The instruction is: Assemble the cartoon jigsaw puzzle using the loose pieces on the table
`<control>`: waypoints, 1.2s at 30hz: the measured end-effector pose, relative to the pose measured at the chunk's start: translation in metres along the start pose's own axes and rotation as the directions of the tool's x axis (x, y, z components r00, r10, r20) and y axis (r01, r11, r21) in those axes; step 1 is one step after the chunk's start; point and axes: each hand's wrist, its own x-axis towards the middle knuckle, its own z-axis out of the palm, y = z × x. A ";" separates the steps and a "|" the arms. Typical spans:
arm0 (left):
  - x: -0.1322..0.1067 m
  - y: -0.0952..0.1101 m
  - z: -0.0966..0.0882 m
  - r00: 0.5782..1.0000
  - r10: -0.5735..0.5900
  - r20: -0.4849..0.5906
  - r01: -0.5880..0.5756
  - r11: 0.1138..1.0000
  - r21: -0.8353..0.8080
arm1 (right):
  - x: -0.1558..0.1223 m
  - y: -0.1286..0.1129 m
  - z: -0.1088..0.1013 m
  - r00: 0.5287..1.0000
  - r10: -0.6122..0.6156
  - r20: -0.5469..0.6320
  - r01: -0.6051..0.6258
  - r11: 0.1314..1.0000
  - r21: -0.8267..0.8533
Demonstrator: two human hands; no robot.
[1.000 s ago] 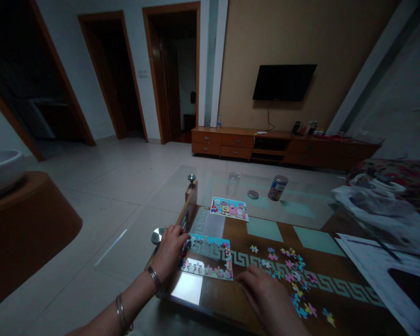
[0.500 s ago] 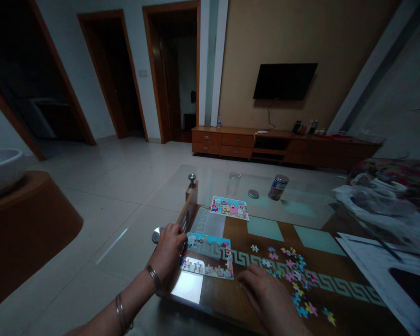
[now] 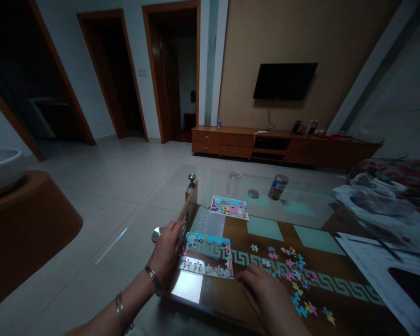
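Observation:
A jigsaw puzzle frame (image 3: 227,269) of joined edge pieces lies on the glass tabletop, its middle unfilled. My left hand (image 3: 168,243) is at the frame's left border, fingers stretched forward and apart from the pieces' tops, nothing visible in it. To the right of the frame, my right hand (image 3: 262,291) rests low over the table with its fingers curled together. Whether a piece is between those fingertips is hidden. Loose puzzle pieces (image 3: 297,275) are scattered beyond and right of that hand. Behind the frame lies a cartoon picture card (image 3: 230,207).
A printed tin (image 3: 278,187), a round lid (image 3: 253,193) and a clear glass (image 3: 234,183) stand farther back on the table. Plastic bags (image 3: 371,200) and white sheets (image 3: 381,275) lie at the right. A metal knob (image 3: 157,234) is beside my left hand.
My left hand's fingers have lifted off the puzzle's left border and straightened forward, uncovering the upper left corner. The right hand stays almost still.

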 end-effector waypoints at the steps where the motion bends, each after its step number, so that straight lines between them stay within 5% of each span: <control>1: 0.000 0.000 0.000 1.000 0.002 0.000 -0.002 1.000 0.000 | 0.000 0.000 0.000 1.000 -0.004 -0.003 0.004 1.000 -0.001; 20: -0.001 0.001 0.001 0.999 -0.021 0.034 0.018 0.996 0.086 | 0.001 0.000 0.005 0.999 -0.018 -0.045 0.017 1.000 -0.016; 26: -0.001 0.001 0.001 1.000 0.012 0.011 -0.014 0.991 0.135 | 0.000 -0.005 0.000 1.000 -0.003 0.025 0.004 1.000 -0.026; 36: -0.002 0.008 -0.004 0.990 -0.112 0.086 0.110 0.993 0.036 | 0.002 -0.008 0.003 1.000 0.006 0.027 -0.005 0.999 -0.046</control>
